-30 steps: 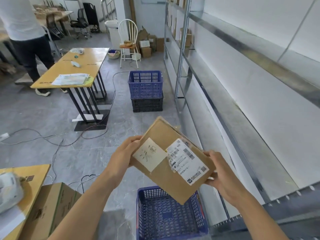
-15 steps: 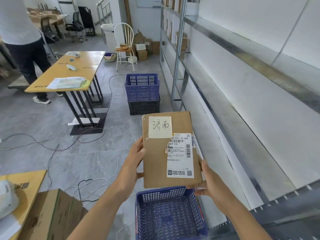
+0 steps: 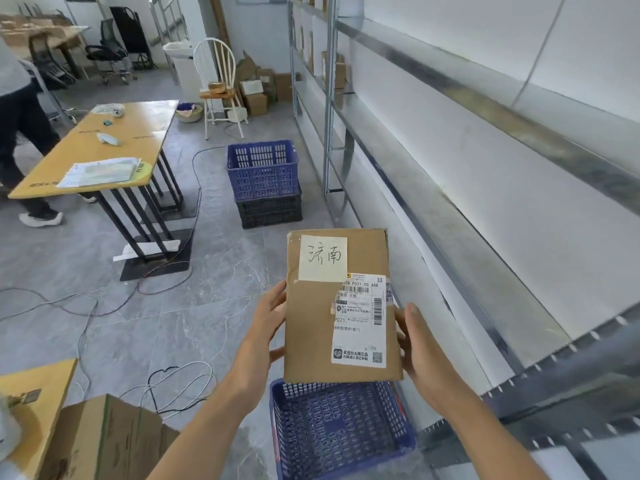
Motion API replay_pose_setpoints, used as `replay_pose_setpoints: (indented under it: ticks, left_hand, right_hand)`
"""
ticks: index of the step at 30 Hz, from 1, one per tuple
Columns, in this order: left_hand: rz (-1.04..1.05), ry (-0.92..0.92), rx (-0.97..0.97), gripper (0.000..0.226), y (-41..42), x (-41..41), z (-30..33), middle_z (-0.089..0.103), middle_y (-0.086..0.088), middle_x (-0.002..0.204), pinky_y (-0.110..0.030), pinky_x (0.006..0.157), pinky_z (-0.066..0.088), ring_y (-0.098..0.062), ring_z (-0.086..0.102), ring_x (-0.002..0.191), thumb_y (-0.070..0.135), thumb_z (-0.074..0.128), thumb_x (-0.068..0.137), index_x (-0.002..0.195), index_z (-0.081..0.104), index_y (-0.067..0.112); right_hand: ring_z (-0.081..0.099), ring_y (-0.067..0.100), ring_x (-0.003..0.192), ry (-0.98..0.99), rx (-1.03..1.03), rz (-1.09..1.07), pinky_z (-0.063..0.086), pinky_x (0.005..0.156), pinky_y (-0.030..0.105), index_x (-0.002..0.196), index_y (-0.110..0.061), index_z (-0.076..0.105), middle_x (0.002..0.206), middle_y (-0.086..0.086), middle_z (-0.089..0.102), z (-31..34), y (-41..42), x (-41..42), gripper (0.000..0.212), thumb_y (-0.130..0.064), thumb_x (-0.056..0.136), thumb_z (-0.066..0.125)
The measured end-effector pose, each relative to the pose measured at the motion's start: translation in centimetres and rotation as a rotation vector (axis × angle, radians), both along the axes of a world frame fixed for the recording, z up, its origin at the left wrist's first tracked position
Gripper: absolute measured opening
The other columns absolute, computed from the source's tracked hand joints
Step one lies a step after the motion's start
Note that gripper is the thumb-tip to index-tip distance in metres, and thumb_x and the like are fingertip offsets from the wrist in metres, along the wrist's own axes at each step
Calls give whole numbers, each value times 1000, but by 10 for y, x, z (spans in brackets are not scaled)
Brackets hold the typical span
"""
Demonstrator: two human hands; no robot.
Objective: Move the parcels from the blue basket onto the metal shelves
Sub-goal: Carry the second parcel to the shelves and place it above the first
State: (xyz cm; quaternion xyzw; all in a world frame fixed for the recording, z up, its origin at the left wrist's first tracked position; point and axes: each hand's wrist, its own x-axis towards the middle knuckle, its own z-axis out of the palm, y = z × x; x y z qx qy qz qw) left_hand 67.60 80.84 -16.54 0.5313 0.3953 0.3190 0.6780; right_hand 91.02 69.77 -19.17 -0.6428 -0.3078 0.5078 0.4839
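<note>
**relay_op:** So at this point I had the parcel [image 3: 341, 306] up in front of me, label side facing the camera, held over the basket [image 3: 341, 434]. Left hand [image 3: 268, 327] was clamped on its left edge, right hand [image 3: 420, 344] pressed against the right edge. It was off the shelves [image 3: 450, 216] entirely, which ran along my right.

**boxmover22:** Looks fine to me? What were you worried about?

**relay_op:** The grip, mostly. It was an edge pinch on a flat cardboard thing, nothing under it. If I'd let one hand go to reach sideways, I figured it could pivot out and drop straight back into the basket, or clip the rim and hit the floor.

**boxmover22:** And the shelf itself?

**relay_op:** Front lip was the other risk. Come in too low and the leading edge would catch the metal rail and twist out of my hands. Also, the shelf looked shallow, so a parcel laid lengthwise across it might have hung over and tipped off.

**boxmover22:** Basket looked empty, btw.

**relay_op:** As far as I could see, yeah.
</note>
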Motion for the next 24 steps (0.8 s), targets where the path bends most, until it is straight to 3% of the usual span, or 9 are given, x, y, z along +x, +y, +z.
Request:
replay_pose_setpoints:
  ticks: [3, 6, 8, 12, 15, 19, 24]
  left_hand:
    - [-34, 8, 1, 67, -4, 8, -3, 55, 30, 151, -53, 111, 47, -2, 49, 142, 77, 55, 76, 140, 53, 59]
    - [-74, -1, -7, 59, -9, 21, -4, 61, 33, 144, -44, 100, 51, 4, 56, 134, 73, 55, 81, 138, 57, 57]
    - [-84, -5, -20, 50, -14, 35, -2, 65, 34, 137, -40, 94, 52, 5, 60, 129, 66, 53, 87, 135, 60, 54]
    - [-87, 19, -28, 39, -27, 73, 4, 74, 23, 128, -36, 88, 51, -7, 68, 119, 58, 51, 100, 136, 59, 46]
    - [-115, 33, -15, 35, -34, 98, 6, 78, 16, 124, -34, 87, 54, -8, 75, 107, 51, 42, 106, 136, 59, 44]
    - [-202, 8, 19, 35, -45, 119, 13, 79, 19, 119, -33, 87, 54, -5, 76, 105, 58, 51, 99, 131, 60, 48]
    - [-340, -24, 31, 36, -48, 140, 17, 73, 19, 134, -38, 98, 51, -9, 69, 122, 57, 47, 104, 137, 58, 51]
  right_hand:
    - [61, 18, 135, 40, 1, -76, 49, 114, 53, 143, -39, 55, 142, -7, 68, 0, -8, 6, 80, -87, 85, 31]
    - [67, 7, 124, 53, 40, -164, 60, 91, 40, 127, -31, 58, 123, -17, 76, 6, -21, 20, 69, -80, 86, 31]
    - [68, 3, 119, 29, 63, -188, 61, 81, 33, 131, -35, 54, 120, -25, 74, 12, -31, 31, 65, -78, 90, 28]
    - [65, -1, 117, 24, 94, -210, 62, 91, 42, 127, -70, 53, 124, -30, 70, 26, -53, 59, 49, -80, 88, 26]
    - [59, 2, 127, 40, 111, -235, 62, 96, 42, 132, -67, 52, 137, -21, 65, 31, -72, 79, 52, -82, 88, 28]
    - [60, 2, 126, 16, 116, -301, 61, 92, 39, 124, -75, 57, 133, -24, 66, 38, -97, 91, 45, -84, 90, 29]
    - [59, 10, 132, -43, 101, -474, 57, 102, 46, 135, -68, 55, 143, -12, 65, 54, -131, 79, 51, -80, 92, 29]
